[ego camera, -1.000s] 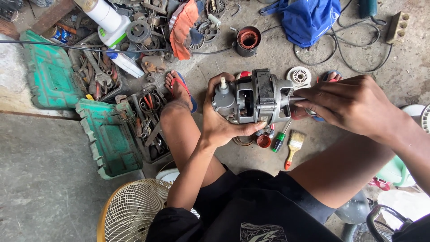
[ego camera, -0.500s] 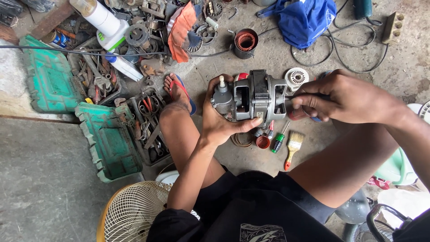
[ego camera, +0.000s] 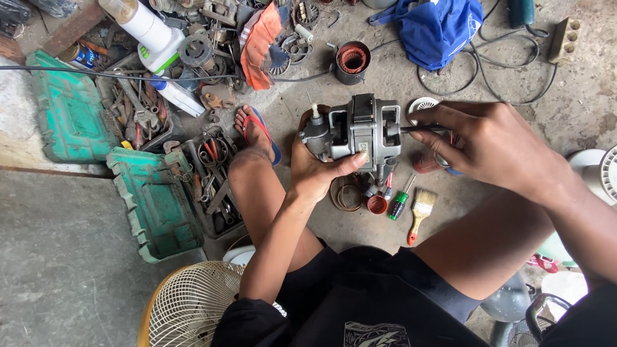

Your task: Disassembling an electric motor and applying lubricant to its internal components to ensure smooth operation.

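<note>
CHANGE: electric motor (ego camera: 360, 132) is now turned a little, its shaft end more toward the left hand (ego camera: 318, 170), so the work on its right end goes on | MOTOR: grey, boxy, held above the floor (ego camera: 308, 71) | LEFT HAND: wrapped under the motor | RIGHT HAND (ego camera: 482, 144): right of the motor, pinching a thin dark tool (ego camera: 421, 129) against it

The left hand (ego camera: 318, 170) is curled up from below, thumb stretched out. The right hand (ego camera: 485, 144) is bent beside it, fingers pinched together.
</note>
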